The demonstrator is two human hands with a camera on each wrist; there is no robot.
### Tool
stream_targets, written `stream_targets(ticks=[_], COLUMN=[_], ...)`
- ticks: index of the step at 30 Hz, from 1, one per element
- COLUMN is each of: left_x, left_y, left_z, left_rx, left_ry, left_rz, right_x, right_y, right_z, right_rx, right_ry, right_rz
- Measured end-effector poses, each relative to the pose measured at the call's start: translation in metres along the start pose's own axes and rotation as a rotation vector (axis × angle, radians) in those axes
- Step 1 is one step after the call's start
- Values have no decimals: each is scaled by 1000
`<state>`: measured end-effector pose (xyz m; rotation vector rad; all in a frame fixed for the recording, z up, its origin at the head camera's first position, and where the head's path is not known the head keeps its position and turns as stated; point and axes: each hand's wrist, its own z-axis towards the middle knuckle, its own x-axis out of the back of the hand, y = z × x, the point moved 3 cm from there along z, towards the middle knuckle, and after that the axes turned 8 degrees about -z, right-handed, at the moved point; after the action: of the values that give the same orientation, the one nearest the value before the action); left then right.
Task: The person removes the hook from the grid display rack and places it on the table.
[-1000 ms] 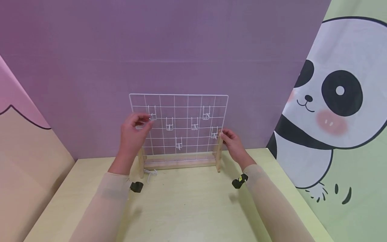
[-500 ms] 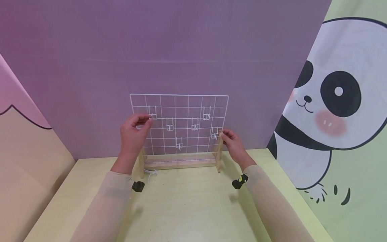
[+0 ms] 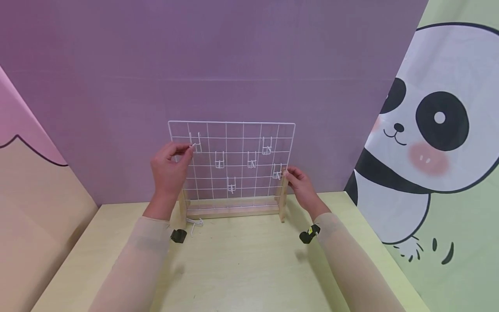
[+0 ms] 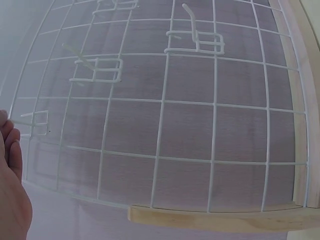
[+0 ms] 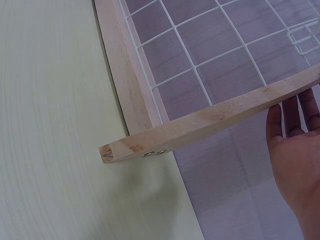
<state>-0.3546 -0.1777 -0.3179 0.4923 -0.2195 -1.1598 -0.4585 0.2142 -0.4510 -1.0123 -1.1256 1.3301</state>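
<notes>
Head view: hook (image 3: pixel 196 143) between left-hand fingertips (image 3: pixel 190 147).

White wire grid (image 3: pixel 234 147) with white hooks (image 3: pixel 219 161) between the hands; pale wood frame (image 3: pixel 230 212), yellowish tabletop (image 3: pixel 241 268), purple wall (image 3: pixel 218 60) behind.

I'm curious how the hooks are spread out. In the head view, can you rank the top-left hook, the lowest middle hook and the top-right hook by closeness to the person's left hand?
From the left hand:
1. Top-left hook, pinched at the fingertips.
2. Lowest middle hook, lower centre of the wire grid.
3. Top-right hook, far across, upper right.
</notes>
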Motion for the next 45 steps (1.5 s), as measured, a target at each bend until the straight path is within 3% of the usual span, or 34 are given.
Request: stream_targets(ticks=[4, 10, 15, 39, 45], left_x=[-1, 4, 8, 30, 36], left_y=[9, -9, -12, -17, -21], left_z=[3, 4, 3, -29, -38], left_rx=[-36, -66, -70, -115, -102], left_ry=[10, -8, -50, -213, -257], left_rz=[-3, -24, -10, 61, 118], right_x=[1, 1, 0, 1, 1], right_y=[0, -2, -8, -1, 0], right_z=[1, 1, -2, -2, -1], right_rx=[2, 9, -10, -18, -7], right_ry=[-1, -8, -13, 5, -2], right_rz=[-26, -31, -59, -47, -14])
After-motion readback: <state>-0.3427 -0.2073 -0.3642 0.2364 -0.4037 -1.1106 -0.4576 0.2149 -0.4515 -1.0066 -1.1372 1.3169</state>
